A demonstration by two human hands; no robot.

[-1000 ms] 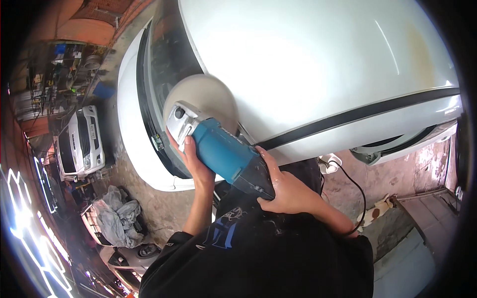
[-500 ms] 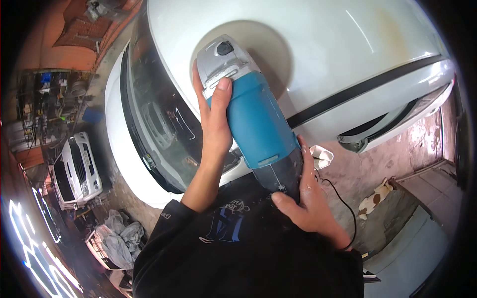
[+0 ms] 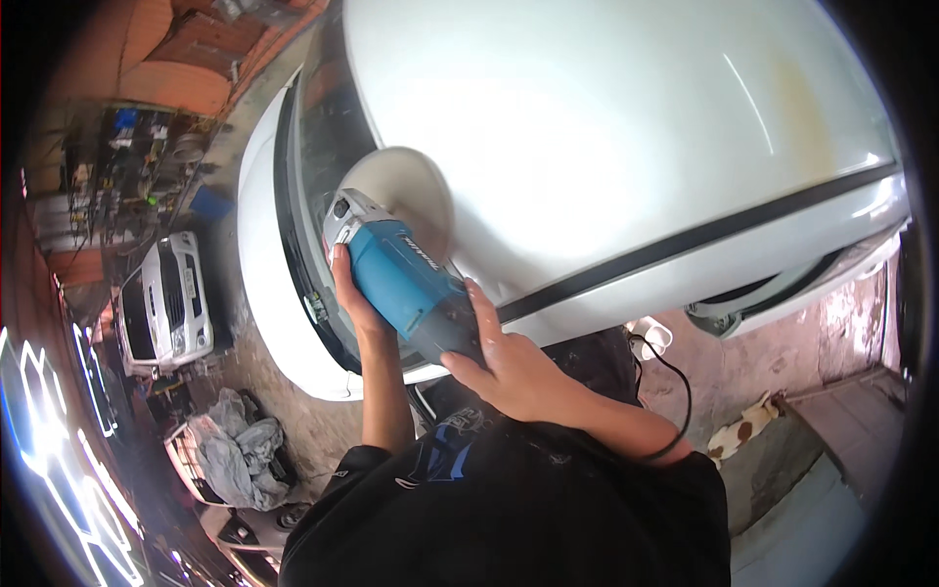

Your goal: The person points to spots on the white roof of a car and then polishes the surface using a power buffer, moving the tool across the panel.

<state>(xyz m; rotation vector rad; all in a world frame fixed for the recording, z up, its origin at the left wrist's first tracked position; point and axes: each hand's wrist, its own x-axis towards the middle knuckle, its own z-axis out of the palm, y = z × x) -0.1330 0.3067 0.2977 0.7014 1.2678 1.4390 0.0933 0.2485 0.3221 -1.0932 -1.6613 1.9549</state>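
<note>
A teal polisher [image 3: 393,278] with a silver-grey head and a dark rear handle is held in both my hands. My left hand [image 3: 352,293] grips it by the metal head, fingers mostly hidden beneath. Around the rear handle wraps my right hand [image 3: 514,374], its thumb along the near side. The round pale pad [image 3: 406,191] stands tilted at the front edge of the white car's roof [image 3: 597,127], beside the windshield [image 3: 333,137]. Whether the whole pad face touches the roof cannot be seen.
A black cord [image 3: 680,377] hangs by my right forearm. White footwear [image 3: 653,336] and a brown-and-white animal [image 3: 743,430] are on the floor at right. Another white car [image 3: 164,303] stands left, near grey plastic sheeting [image 3: 240,440]. Cluttered shelves [image 3: 117,176] line the far left.
The polisher has moved left and nearer, from over the roof to its windshield edge. It has rolled onto its side, so more of the pad shows. Both hands keep their grip.
</note>
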